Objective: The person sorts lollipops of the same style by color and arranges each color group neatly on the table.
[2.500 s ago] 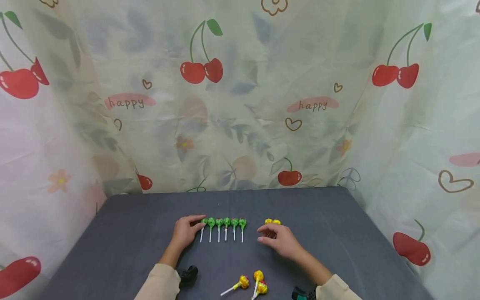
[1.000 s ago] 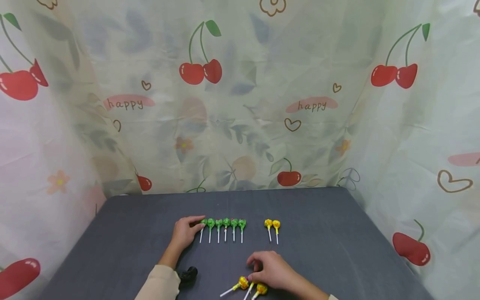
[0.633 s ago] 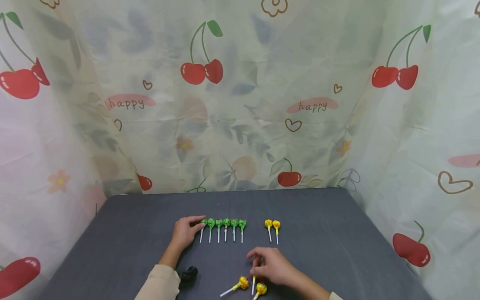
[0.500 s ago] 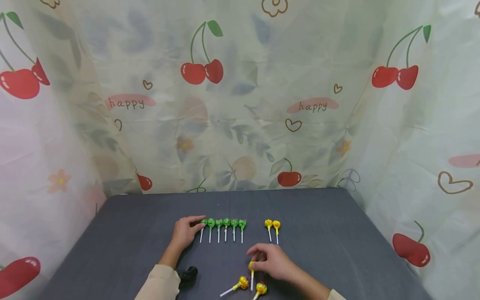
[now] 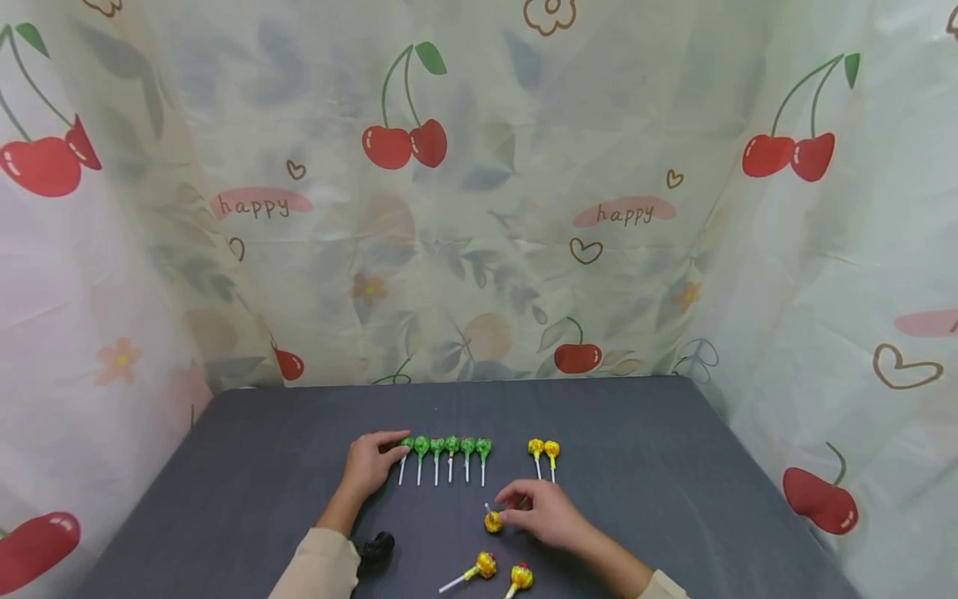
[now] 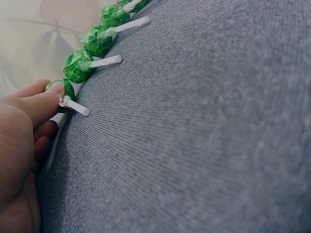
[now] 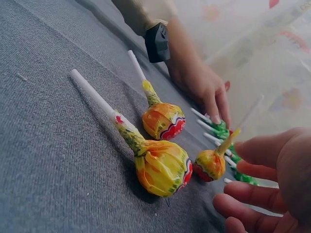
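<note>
Yellow and tilted stick-up, the held lollipop (image 5: 492, 522) sits at the left of the right hand (image 5: 545, 512), whose thumb and fingertip pinch it near its neck. The left hand (image 5: 367, 462) pinches the head of the leftmost of six green lollipops (image 5: 452, 443) in a far row; two yellow lollipops (image 5: 551, 449) lie right of them, two loose yellow ones (image 5: 486, 566) near.

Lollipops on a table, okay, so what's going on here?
A person's left hand pinches the leftmost green lollipop in a row of six on a gray-covered table. The right hand is at a yellow lollipop tipped head down, stick up; whether it grips it is unclear. Two other yellow lollipops lie side by side to the right of the row, and another two lie nearer the person.
</note>
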Tool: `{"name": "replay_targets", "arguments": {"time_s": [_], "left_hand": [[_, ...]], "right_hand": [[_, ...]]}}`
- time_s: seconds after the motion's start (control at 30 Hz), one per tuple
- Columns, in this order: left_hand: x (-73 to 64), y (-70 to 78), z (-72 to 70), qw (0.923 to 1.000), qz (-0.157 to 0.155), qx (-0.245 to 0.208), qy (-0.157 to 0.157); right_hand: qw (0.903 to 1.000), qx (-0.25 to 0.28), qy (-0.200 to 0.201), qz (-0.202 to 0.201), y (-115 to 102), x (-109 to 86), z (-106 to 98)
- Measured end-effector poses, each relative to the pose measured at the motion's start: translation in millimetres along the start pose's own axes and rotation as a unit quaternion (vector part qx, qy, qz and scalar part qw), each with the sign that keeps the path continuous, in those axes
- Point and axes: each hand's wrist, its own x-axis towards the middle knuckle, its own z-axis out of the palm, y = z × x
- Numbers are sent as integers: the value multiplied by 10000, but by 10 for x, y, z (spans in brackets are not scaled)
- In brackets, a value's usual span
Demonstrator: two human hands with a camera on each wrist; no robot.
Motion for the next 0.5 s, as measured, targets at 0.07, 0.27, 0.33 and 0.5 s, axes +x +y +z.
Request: {"name": "replay_targets", "arguments": {"time_s": [0.07, 0.27, 0.33, 0.5], "left_hand": [[-5, -2, 0, 10000, -35, -3, 5], [-7, -2, 6, 9999, -129, 61, -27], [-6, 2, 3, 9999, -94, 74, -13], [-8, 6, -6, 10000, -10, 67, 31]], "right_hand": [[10000, -23, 14, -14, 0, 9, 27], [9999, 35, -16, -131, -6, 25, 114], [9999, -8, -44, -150, -6, 29, 135], [9995, -192, -92, -230, -3, 42, 171]]}}
